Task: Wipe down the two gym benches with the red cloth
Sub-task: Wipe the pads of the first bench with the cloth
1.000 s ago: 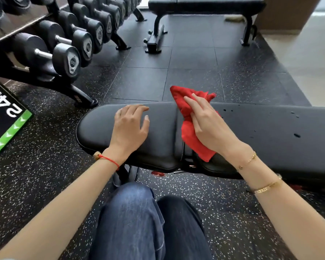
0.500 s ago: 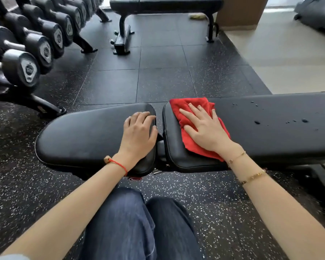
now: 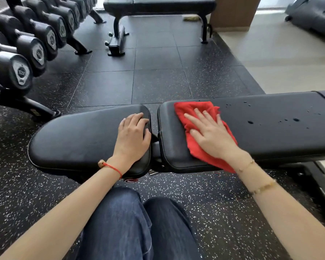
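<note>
Inspector: Progress?

Assessor: Early, I judge. Right hand (image 3: 212, 136), fingers flat, presses the red cloth (image 3: 195, 147) on the near bench's back pad (image 3: 270, 136). Water droplets (image 3: 250, 121) remain beside it; far bench (image 3: 158, 4) appears untouched.

Inspector: Left hand?

Assessor: Left hand (image 3: 132, 139) rests on the seat pad (image 3: 73, 139), fingers curled over its end.

Inspector: Changes?

Assessor: Cloth has slid slightly rightward along the pad, toward the droplets.
</note>
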`<state>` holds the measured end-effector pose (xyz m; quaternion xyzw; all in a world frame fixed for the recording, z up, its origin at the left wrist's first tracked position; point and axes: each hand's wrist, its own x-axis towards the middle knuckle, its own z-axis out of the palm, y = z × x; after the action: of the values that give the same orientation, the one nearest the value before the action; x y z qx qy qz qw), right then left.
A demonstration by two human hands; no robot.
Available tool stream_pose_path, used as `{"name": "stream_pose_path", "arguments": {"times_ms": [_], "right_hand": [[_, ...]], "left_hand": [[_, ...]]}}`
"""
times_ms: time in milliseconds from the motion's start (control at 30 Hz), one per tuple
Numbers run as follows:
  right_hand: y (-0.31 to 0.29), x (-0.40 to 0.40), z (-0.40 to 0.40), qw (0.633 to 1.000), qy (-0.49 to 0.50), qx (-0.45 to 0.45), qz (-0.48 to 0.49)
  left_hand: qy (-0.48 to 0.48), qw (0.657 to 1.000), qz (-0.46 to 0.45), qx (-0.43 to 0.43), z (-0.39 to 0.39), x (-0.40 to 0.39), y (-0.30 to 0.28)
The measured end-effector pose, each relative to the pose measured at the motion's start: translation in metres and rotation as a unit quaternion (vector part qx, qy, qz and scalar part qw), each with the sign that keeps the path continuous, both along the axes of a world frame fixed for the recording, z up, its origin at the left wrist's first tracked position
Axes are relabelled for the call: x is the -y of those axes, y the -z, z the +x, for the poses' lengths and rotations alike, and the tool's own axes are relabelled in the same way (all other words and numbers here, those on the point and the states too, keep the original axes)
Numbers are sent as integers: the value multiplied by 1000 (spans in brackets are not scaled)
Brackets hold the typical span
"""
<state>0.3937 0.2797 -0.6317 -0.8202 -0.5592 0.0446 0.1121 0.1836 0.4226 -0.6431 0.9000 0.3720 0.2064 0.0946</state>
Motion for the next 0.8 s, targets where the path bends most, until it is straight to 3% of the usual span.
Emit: {"name": "stream_pose_path", "arguments": {"times_ms": [133,233,367,500,633,800], "right_hand": [[-11,-51,21,996,80,-17,-37],[-9,-62,-15,1000,5,6,-26],[-2,-12,-47,996,-78,16,29],[-1,9,-3,1000,-26,12,13],[-8,-38,41,996,80,12,-30],[-7,-74,-8,1000,15,14,-14]], "left_hand": [[-13,1000,16,0,4,1,-1],[-16,1000,22,2,5,1,-1],[-18,1000,21,9,4,-1,1],[-16,999,25,14,5,1,1],[-21,999,30,-1,7,1,0],[-21,999,29,0,6,0,-2]]}}
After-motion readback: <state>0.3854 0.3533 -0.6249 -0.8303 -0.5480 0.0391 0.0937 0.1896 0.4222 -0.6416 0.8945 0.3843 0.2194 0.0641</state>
